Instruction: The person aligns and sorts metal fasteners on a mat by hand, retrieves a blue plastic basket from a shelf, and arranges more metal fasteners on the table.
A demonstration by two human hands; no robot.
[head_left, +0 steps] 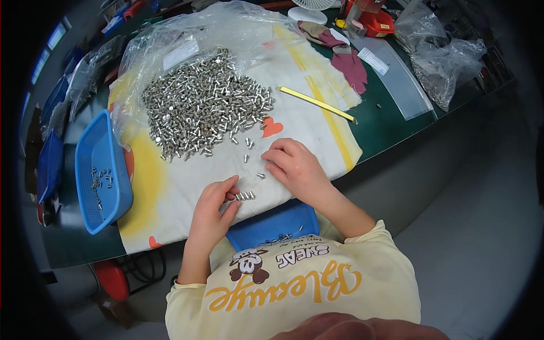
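My left hand (216,199) is half open, thumb and fingers parted at the left end of a short row of metal fasteners (246,196) on the cloth (187,187). My right hand (294,169) curls farther right, beside a loose fastener (260,175); I cannot tell whether it pinches anything. Beyond, to the left, lies the big heap of fasteners (198,105).

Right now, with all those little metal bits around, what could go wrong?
The short row of metal bits by the left hand lies near the edge of the cloth, so a nudge might tip some into the blue basket below. The right hand could brush away the loose bit beside it. And bumping the big heap might make bits slide forward, since its front side is open.
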